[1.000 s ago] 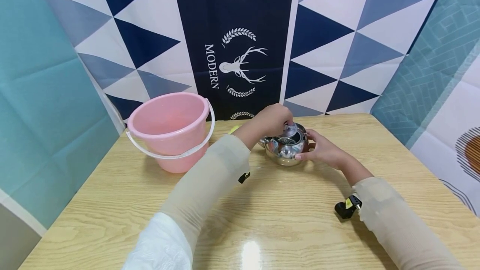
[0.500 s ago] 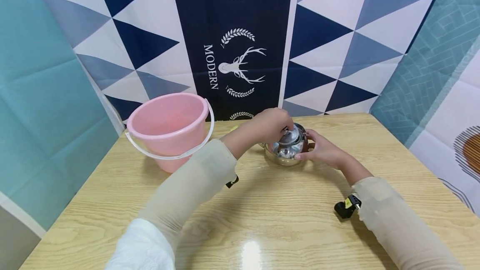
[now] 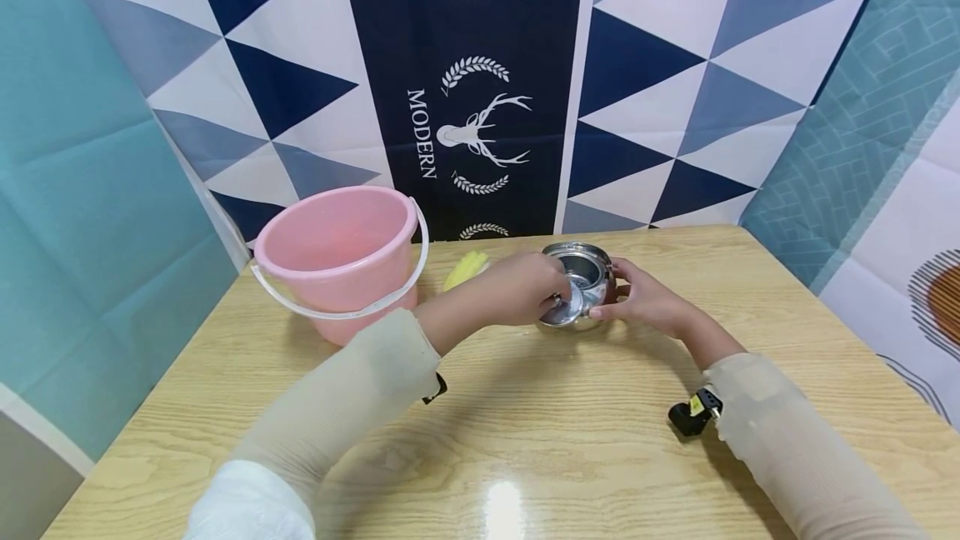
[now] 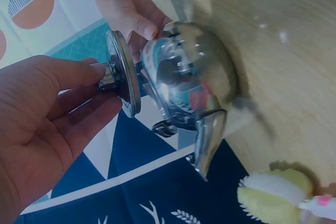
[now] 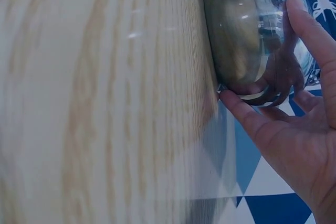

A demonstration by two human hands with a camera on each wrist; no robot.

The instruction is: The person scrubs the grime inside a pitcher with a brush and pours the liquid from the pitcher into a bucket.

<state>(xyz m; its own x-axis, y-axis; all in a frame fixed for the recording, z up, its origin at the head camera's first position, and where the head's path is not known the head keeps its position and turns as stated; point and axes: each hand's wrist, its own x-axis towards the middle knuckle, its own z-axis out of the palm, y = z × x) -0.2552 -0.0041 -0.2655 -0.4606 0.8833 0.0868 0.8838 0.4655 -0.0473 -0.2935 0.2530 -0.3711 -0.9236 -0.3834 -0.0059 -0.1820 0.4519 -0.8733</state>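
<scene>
A shiny steel teapot [image 3: 597,293] stands near the back of the table, its top uncovered and a round inner part showing in the mouth. My left hand [image 3: 525,288] pinches the knob of its steel lid [image 4: 125,72]. The lid is tilted on edge, held off the mouth toward the near left of the pot. In the left wrist view the spout [image 4: 209,137] points away from the hands. My right hand [image 3: 651,302] grips the right side of the teapot, thumb in front and fingers behind. The right wrist view shows those fingers along the mirrored body [image 5: 247,40].
A pink bucket [image 3: 337,290] with a white handle stands at the back left. Between it and the teapot lies a yellow brush [image 4: 278,187] with a white handle. A patterned cloth wall [image 3: 645,107] rises behind the wooden table [image 3: 570,423].
My left hand has moved left and nearer with the lid, away from the teapot's mouth, so the opening and the yellow brush now show. The right hand has stayed on the pot.
</scene>
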